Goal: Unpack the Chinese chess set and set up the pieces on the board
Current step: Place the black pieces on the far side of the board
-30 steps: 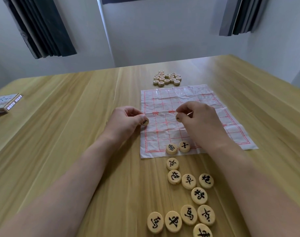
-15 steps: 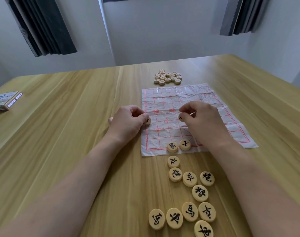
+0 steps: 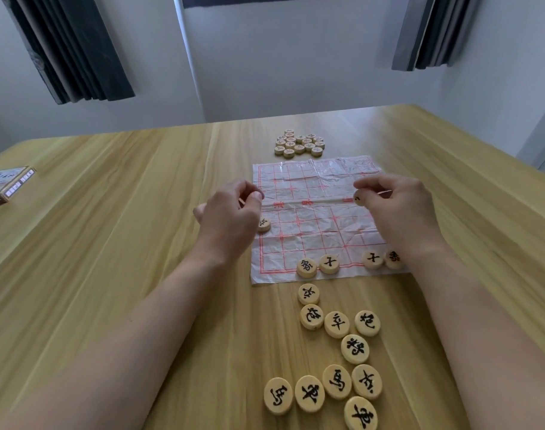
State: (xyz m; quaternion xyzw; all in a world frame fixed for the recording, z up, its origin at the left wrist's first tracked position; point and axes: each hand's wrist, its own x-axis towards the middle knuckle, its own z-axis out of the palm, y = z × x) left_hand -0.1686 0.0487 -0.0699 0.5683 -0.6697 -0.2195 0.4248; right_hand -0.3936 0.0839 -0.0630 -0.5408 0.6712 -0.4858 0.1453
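Note:
A crinkled plastic chess board (image 3: 311, 181) with a red grid lies on the wooden table (image 3: 125, 243). My left hand (image 3: 231, 212) hovers at the board's left edge, fingers curled together, just above a black-lettered piece (image 3: 264, 225) lying on that edge. My right hand (image 3: 398, 209) is over the board's right half and pinches a piece (image 3: 359, 197) between thumb and fingers. Several black-lettered pieces stand along the board's near edge (image 3: 329, 264). More black-lettered pieces (image 3: 336, 324) lie loose on the table in front of the board.
A cluster of red-lettered pieces (image 3: 299, 143) sits just beyond the board's far edge. The chess set's box (image 3: 7, 184) lies at the table's far left. Walls and dark curtains stand behind the table.
My left hand has let go of its piece at the board's left edge and risen a little. My right hand carried its piece to the right, uncovering two more pieces on the near edge.

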